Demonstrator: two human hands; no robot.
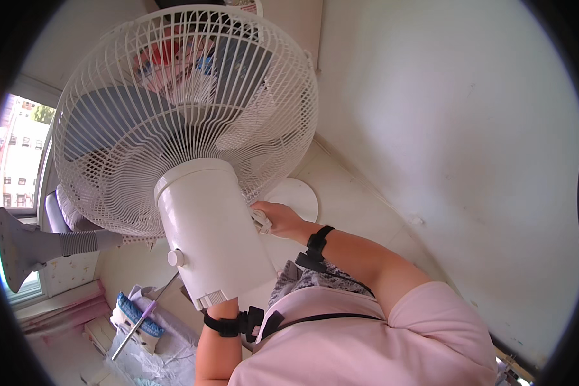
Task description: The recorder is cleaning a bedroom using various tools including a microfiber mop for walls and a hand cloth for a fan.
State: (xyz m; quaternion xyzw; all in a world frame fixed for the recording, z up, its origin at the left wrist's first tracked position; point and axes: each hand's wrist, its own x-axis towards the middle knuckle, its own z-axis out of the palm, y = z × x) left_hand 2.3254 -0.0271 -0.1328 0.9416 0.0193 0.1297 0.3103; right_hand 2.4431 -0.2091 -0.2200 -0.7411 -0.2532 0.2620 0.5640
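Note:
A white electric fan [212,231] stands close before me, its wire guard [280,135] facing away and the back of its motor housing towards me. My right hand [282,219] is beside the right side of the housing. Its fingers are closed around a small white piece [261,219], perhaps bundled cord; the exact part cannot be told. My left forearm [222,347] reaches up under the housing, which hides my left hand. A round knob [175,258] sits on the housing's left side. Beyond my right hand, a round white base [301,198] rests on the floor.
A grey flared nozzle [17,251] on a ribbed hose [82,242] sticks out at left, near the window [21,154]. Below it are a metal pole [130,333], a blue-and-white cushion-like item [137,321] and a pink curtain [62,313]. A pale wall [453,120] rises at right.

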